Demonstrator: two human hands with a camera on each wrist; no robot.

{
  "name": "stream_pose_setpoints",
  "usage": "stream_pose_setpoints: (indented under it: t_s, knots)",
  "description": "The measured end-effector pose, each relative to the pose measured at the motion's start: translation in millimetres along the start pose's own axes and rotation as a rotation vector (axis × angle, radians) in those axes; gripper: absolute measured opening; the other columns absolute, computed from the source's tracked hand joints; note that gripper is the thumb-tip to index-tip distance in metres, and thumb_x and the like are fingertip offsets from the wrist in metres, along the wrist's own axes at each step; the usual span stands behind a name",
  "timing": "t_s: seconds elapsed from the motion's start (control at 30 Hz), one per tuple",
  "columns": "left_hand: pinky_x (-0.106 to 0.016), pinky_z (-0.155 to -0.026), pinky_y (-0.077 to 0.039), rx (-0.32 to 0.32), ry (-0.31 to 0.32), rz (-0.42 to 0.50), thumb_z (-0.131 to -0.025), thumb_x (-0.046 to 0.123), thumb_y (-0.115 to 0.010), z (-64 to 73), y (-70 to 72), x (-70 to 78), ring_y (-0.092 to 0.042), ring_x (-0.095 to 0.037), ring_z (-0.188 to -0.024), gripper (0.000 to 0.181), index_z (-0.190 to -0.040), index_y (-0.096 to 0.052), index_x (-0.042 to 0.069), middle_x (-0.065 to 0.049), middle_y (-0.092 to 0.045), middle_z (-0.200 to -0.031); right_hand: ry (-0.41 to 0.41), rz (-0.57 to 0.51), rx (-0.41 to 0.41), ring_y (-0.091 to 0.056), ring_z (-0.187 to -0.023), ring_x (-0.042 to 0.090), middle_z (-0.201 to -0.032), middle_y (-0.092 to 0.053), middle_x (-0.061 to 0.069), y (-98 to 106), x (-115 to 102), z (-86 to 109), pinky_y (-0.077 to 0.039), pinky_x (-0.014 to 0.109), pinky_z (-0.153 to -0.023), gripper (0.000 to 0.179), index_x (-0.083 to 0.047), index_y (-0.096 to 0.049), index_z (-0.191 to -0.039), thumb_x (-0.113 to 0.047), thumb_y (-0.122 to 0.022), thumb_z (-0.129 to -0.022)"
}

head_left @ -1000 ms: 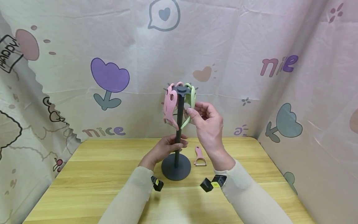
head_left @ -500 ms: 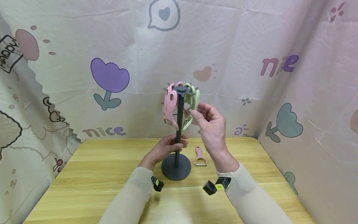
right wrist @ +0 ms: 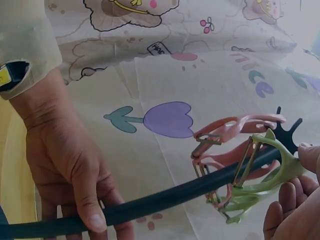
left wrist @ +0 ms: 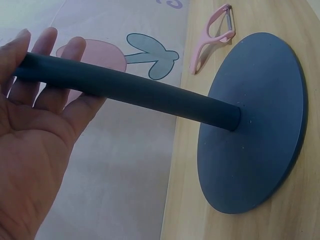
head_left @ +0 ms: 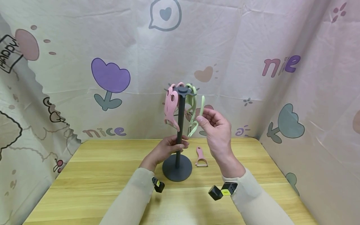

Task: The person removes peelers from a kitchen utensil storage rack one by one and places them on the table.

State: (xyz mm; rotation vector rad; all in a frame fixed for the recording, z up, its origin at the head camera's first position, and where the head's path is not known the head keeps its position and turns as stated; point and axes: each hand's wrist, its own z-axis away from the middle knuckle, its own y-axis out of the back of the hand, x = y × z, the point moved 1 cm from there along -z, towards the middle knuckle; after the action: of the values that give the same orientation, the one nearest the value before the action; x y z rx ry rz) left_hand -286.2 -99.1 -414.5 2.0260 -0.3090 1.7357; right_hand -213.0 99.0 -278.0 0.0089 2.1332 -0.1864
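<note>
A dark stand with a round base and an upright pole is held by my left hand, thumb in front and fingers behind the pole. My right hand pinches a light green peeler by its handle, right of the stand's top. The handle's upper end is apart from the hooks; the blade end points down toward the pole. Several pink peelers hang on the left hooks, and green ones hang on the right. In the right wrist view, the held green peeler partly covers the pole.
A pink peeler lies on the wooden table, right of the stand's base. A printed cloth forms a wall behind and at both sides of the table.
My right hand has drawn the green peeler off its hook and moved it right and slightly down. The left hand and the stand have stayed in place.
</note>
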Motion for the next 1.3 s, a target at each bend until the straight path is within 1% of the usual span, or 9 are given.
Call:
stream_pose_setpoints:
  t_s: [0.2, 0.43, 0.7, 0.83, 1.1, 1.3]
  knots:
    - [-0.048, -0.107, -0.056, 0.005, 0.004, -0.001, -0.105, 0.016, -0.066, 0.2, -0.3, 0.3, -0.071, -0.027, -0.124, 0.033, -0.138, -0.066, 0.014, -0.010, -0.074, -0.129, -0.021, 0.024, 0.012, -0.065, -0.089, 0.014, -0.097, -0.071, -0.001, 11.1, 5.3, 2.7, -0.057, 0.020, -0.079, 0.028, 0.006, -0.069, -0.121, 0.002, -0.076, -0.094]
    - [-0.047, -0.107, -0.056, 0.009, -0.002, 0.003, -0.105, 0.015, -0.066, 0.9, -0.9, 0.6, -0.071, -0.027, -0.123, 0.033, -0.138, -0.065, 0.012, -0.011, -0.074, -0.128, -0.035, 0.037, 0.014, -0.065, -0.090, 0.015, -0.096, -0.070, -0.002, 20.8, 16.7, 5.9, -0.056, 0.020, -0.079, 0.027, 0.006, -0.068, -0.119, 0.004, -0.076, -0.093]
    - [-0.047, -0.107, -0.056, 0.003, -0.012, 0.000, -0.105, 0.015, -0.066, 0.5, -1.0, -0.1, -0.071, -0.028, -0.123, 0.033, -0.138, -0.065, 0.012, -0.012, -0.075, -0.128, -0.073, 0.127, 0.025, -0.067, -0.092, 0.015, -0.098, -0.072, -0.001, 29.9, 32.0, 8.5, -0.056, 0.020, -0.080, 0.029, 0.002, -0.070, -0.119, -0.004, -0.080, -0.093]
    - [-0.047, -0.107, -0.056, 0.003, -0.013, 0.000, -0.105, 0.015, -0.066, 0.5, -1.3, 0.7, -0.071, -0.028, -0.123, 0.033, -0.138, -0.065, 0.012, -0.012, -0.075, -0.128, -0.075, 0.162, 0.040, -0.066, -0.091, 0.014, -0.099, -0.072, 0.003, 32.6, 41.2, 9.8, -0.056, 0.019, -0.079, 0.030, 0.001, -0.071, -0.119, -0.007, -0.082, -0.092]
    - [-0.047, -0.107, -0.056, 0.009, -0.006, -0.014, -0.105, 0.015, -0.066, 0.9, -1.2, 2.0, -0.071, -0.027, -0.123, 0.033, -0.138, -0.066, 0.014, -0.010, -0.075, -0.128, -0.059, 0.277, 0.066, -0.063, -0.086, 0.013, -0.101, -0.068, 0.013, 34.8, 61.1, 13.3, -0.053, 0.016, -0.075, 0.029, -0.001, -0.070, -0.116, -0.011, -0.083, -0.092]
    - [-0.047, -0.107, -0.056, 0.007, -0.010, -0.002, -0.105, 0.014, -0.066, 0.4, -1.3, 0.5, -0.071, -0.027, -0.123, 0.033, -0.138, -0.065, 0.013, -0.011, -0.075, -0.128, -0.091, 0.360, 0.071, -0.063, -0.085, 0.014, -0.101, -0.068, 0.013, 38.2, 75.4, 15.5, -0.052, 0.016, -0.073, 0.031, -0.005, -0.070, -0.116, -0.020, -0.084, -0.093]
